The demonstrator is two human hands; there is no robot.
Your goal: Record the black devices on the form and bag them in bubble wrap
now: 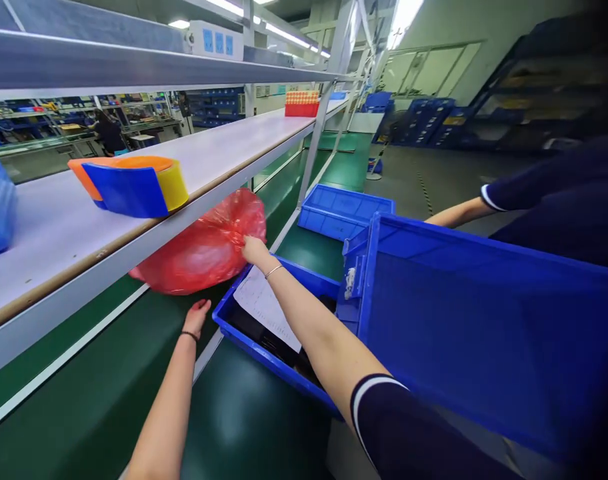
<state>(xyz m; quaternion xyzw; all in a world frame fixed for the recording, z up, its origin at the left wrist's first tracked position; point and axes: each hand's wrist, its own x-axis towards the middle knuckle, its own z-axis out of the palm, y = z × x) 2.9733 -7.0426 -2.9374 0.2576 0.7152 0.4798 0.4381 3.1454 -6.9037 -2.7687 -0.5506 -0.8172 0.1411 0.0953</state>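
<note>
Landmark: the low blue bin [277, 357] on the green desk [109, 413]; all places read from it.
Red bag: plastic, puffed out [194, 263], off the bin's far left corner, partly under the white shelf [234, 153]; desk contact unclear.
Bag axis: long way runs from the gathered neck by the bin, out leftward and slightly nearer the wearer.
Right hand: at the bin's far left corner [255, 251], pinching the gathered neck; bag body lies left of it. Nearer hand to the neck, forearm crossing above the bin.
Left hand: left of the bin [198, 313], just below the bag's near edge, fingers loosely curled, nothing visible in them; touch on bag can't be told.
Bin contents: white paper sheet [267, 303] over dark items, too dim to identify.
Large crate: blue, tipped up [484, 327], right of the bin.
Back crate: blue [347, 212], beyond the bin on the desk.
Shelf: above and left of the bin, carries orange, blue and yellow bands [134, 187], farther off a red tray [302, 107].
Room: co-worker's arm [457, 213] beyond the large crate; racks and work lines farther back.
</note>
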